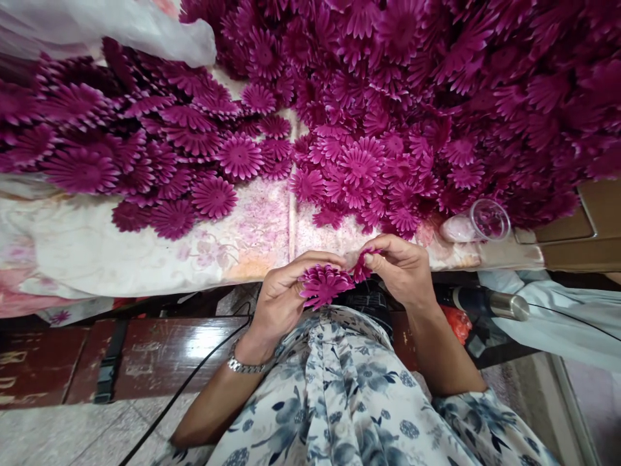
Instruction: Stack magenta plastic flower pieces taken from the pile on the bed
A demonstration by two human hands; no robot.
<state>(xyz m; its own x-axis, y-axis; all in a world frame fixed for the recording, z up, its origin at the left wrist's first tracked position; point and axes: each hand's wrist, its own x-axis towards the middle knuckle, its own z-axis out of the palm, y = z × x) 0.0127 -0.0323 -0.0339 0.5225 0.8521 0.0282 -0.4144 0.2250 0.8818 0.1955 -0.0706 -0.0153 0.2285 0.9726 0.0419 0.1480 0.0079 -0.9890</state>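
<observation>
My left hand [284,294] is closed around a stack of magenta artificial flower petals [326,285], held just past the table's near edge. Beside it, my right hand [402,268] pinches a smaller magenta flower piece [363,264] between thumb and fingers. The two pieces are close together; whether they touch I cannot tell. Behind my hands lies a large heap of loose magenta flower pieces [359,165], with a second pile of stacked flowers [213,197] to the left.
A clear plastic cup [490,220] lies tipped at the right of the cloth-covered table [97,239], near a cardboard box [582,233]. White plastic sheeting [145,32] covers the far left. Below are a brown bench [160,356], a metal-ended flask [507,305] and a dark cable [194,372].
</observation>
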